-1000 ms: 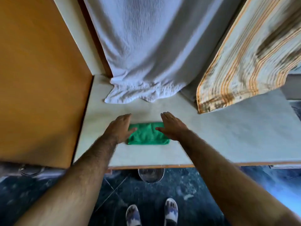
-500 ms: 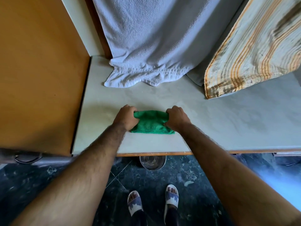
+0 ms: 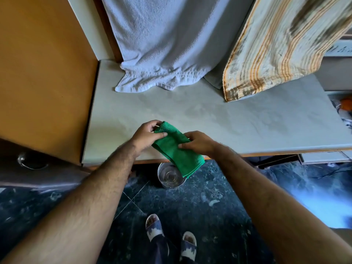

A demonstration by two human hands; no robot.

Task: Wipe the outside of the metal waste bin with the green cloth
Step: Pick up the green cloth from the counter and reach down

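Observation:
The folded green cloth hangs tilted above the front edge of the pale tabletop, held by both hands. My left hand pinches its upper far corner. My right hand grips its right edge. The cloth's lower end droops over the round metal waste bin, which stands on the dark floor partly under the table edge; its open top faces the camera and the cloth hides part of its rim.
A white towel and a striped orange cloth hang down onto the back of the table. An orange wooden panel stands at the left. My sandalled feet stand on the dark stone floor.
Both hands closed on the cloth as it lay flat on the table, then lifted it and drew it toward the table's front edge; it now hangs unfolded lengthwise over the bin.

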